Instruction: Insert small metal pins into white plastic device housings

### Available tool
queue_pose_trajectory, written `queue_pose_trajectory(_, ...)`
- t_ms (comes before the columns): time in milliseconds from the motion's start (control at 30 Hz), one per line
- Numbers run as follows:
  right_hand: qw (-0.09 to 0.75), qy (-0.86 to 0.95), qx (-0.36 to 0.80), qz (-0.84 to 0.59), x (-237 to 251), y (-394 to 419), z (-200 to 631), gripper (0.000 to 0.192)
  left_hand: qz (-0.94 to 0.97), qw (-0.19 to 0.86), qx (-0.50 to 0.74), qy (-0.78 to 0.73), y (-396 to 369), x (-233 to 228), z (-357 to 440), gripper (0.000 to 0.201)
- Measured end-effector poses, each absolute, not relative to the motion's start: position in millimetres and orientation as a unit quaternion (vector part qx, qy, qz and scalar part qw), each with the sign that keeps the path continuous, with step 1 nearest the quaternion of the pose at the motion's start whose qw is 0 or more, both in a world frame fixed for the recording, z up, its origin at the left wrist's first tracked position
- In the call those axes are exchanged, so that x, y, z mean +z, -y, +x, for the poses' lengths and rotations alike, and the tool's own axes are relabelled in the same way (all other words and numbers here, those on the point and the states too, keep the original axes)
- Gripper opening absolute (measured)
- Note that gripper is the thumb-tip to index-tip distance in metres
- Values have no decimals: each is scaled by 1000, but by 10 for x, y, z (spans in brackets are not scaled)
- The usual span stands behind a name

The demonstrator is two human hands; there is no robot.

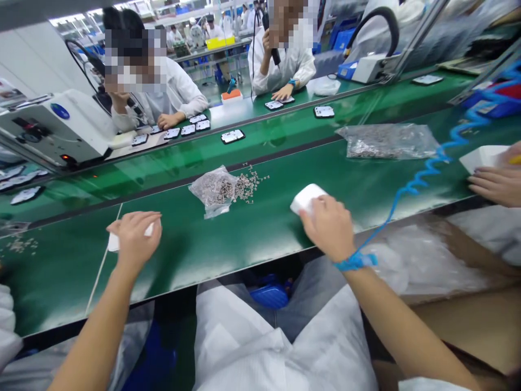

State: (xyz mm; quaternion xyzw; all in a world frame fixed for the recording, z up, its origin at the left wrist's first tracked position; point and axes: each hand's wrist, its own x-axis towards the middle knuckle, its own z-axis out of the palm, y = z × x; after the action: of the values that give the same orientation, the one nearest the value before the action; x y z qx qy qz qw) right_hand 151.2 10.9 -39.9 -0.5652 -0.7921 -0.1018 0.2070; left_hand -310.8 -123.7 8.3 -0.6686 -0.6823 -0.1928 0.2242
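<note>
Head view, hands:
L hand: left hand (134,234) closed over a small white piece (114,242), knuckles up, resting on the belt at near-left; only the piece's ends show past the fingers.
R hand: right hand (329,225) grasps a white block (306,197) by its near end, block flat on the belt, far end poking out toward the middle. Blue wrist strap (355,262) on that wrist; blue coiled cord (423,176) runs from it up to the right.
Btwn hands: clear bag of tiny metal parts (214,190), mouth open to the right, loose parts (249,183) spilled just beside it. Well apart from both hands.

Head view, surface:
Belt: glossy green belt (252,233), wide, running L–R, dark seam along its length; thin white line crosses it near the L hand.
Far right: bigger bag of parts (386,140) lying flat; a co-worker's hand (494,184) on the belt edge by a white box (482,157).
Far lane: dark boards w/ white faces (233,136) laid along the far side.
Near-left edge: few stray parts (20,245).

Head view, room:
Across: two people in white coats seated opp., hands by the boards.
Left: white machine (61,127) w/ small red light.
Back: more benches, workers in white, blue bins, bright overhead light.
Below belt: white coat lap, blue object underneath, cardboard box w/ plastic liner (443,260) at right.
</note>
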Motion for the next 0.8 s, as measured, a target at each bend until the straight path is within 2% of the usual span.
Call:
queue_pose_trajectory(67, 206, 831, -66, -512, -217, 18, 1228, 38, -720, 218, -207, 626, 1048, 0, -2553, 19)
queue_pose_trajectory(167, 243, 864, -11, -442, 24, -171, 840, 26, -888, 189, -179, 379, 854, -128, -1746, 22)
queue_pose_trajectory(233, 235, 900, 51, -364, 98, -479, 592, 14, -922, 188, -176, 290, 850, -200, -1405, 26)
queue_pose_trajectory(300, 157, 938, 114, -286, 71, -788, 375, 7, -920, 175, -179, 302, 957, -275, -1247, 34)
queue_pose_trajectory(367, 89, 950, 136, -267, -45, -990, 232, 2, -897, 156, -182, 371, 1131, -367, -1199, 39)
queue_pose_trajectory(433, 78, 949, 132, -274, -205, -1049, 193, 6, -864, 149, -184, 444, 1301, -467, -1161, 41)
queue_pose_trajectory(600, 186, 931, 122, -289, -410, -809, 486, 18, -803, 155, -177, 548, 1393, -570, -847, 49)
queue_pose_trajectory(667, 243, 905, 169, -306, -343, -661, 648, 19, -788, 138, -208, 563, 1311, -524, -721, 47)
queue_pose_trajectory(800, 349, 810, 327, -339, -156, -311, 865, 10, -731, 112, -361, 568, 1165, -421, -618, 30)
